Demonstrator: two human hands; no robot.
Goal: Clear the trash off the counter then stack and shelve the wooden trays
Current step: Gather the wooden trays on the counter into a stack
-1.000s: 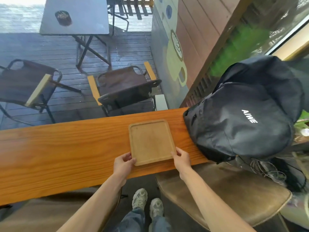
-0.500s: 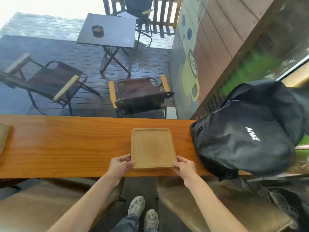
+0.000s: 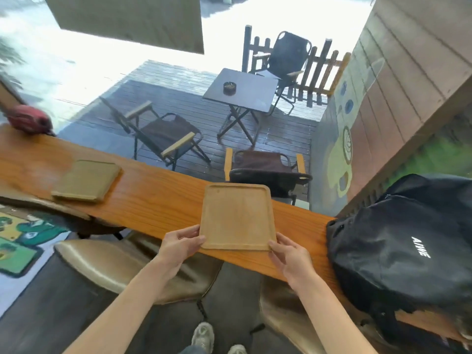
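A square wooden tray (image 3: 236, 215) is held over the orange wooden counter (image 3: 158, 200), its near edge raised above the counter's front. My left hand (image 3: 180, 245) grips the tray's near left corner. My right hand (image 3: 290, 256) grips its near right corner. A second wooden tray (image 3: 86, 180) lies flat on the counter further left, blurred.
A black backpack (image 3: 398, 254) sits on the counter's right end, close to the held tray. A red object (image 3: 28, 122) rests at the counter's far left. Brown padded stools (image 3: 127, 261) stand below the counter. Beyond the glass are folding chairs and a small table.
The view has swung up and left, revealing the second tray. The tray in my hands has come off the counter towards me, both hands still on its near corners.
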